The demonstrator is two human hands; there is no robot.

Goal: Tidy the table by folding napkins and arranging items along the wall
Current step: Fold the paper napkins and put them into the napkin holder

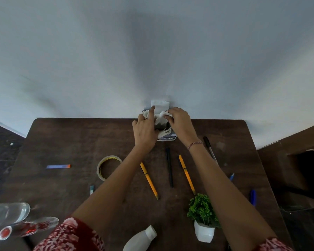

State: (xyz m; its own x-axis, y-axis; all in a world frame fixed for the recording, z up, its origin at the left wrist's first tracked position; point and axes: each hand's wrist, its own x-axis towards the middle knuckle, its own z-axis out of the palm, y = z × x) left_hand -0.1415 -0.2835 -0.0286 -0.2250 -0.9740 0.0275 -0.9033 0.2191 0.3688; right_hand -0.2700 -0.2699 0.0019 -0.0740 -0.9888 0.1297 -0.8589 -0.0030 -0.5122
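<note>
Closest in, a smooth white plastic bottle (140,239) lies on its side at the near edge of the dark wooden table (71,142). Just right of it a bushy green plant (201,209) stands in a faceted white pot (204,232). At the near left corner a clear bottle (16,227) with a red cap lies tipped over. Farther in, a thin tape roll (108,167) lies flat, and a broad stretch of bare wood shows between it and the wall (152,51). Between the forearms two yellow pens (149,180) and a black pen (169,167) lie apart, pointing roughly toward the wall. A blue pen (252,196) sits near the right edge. The table's back edge, with rounded corners, meets the pale wall. There, at the middle, soft white napkins (160,120) bunch over a dark box (166,137), and one folded flat napkin (159,105) stands against the wall. The left hand (145,129) lies over the pile with its index finger stretched straight onto the folded piece, gripping nothing that I can see. The right hand (179,122) has its fingers curled, pinching a crumpled napkin.
</note>
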